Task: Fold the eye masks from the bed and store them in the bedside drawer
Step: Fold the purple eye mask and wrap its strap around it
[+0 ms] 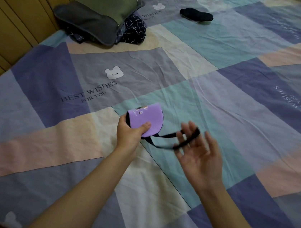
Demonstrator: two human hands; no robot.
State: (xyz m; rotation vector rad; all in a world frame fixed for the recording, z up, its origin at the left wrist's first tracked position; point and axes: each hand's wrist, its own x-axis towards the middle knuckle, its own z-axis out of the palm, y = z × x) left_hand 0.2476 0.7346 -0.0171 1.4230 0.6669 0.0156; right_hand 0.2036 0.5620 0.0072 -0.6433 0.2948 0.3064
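Observation:
A purple eye mask (148, 116), folded in half, is pinched between the thumb and fingers of my left hand (129, 132) just above the bed. Its black elastic strap (166, 135) trails to the right and loops around the spread fingers of my right hand (199, 153), which is blurred. A black eye mask (196, 15) lies flat on the bed (223, 96) at the far side. A large grey eye mask (87, 21) rests at the far left on the pillows. The bedside drawer is not in view.
A green pillow (110, 0) and a dark patterned cloth (134, 29) lie at the far left against the wooden headboard (16, 14). The patchwork sheet covers the whole bed, with bear prints and lettering.

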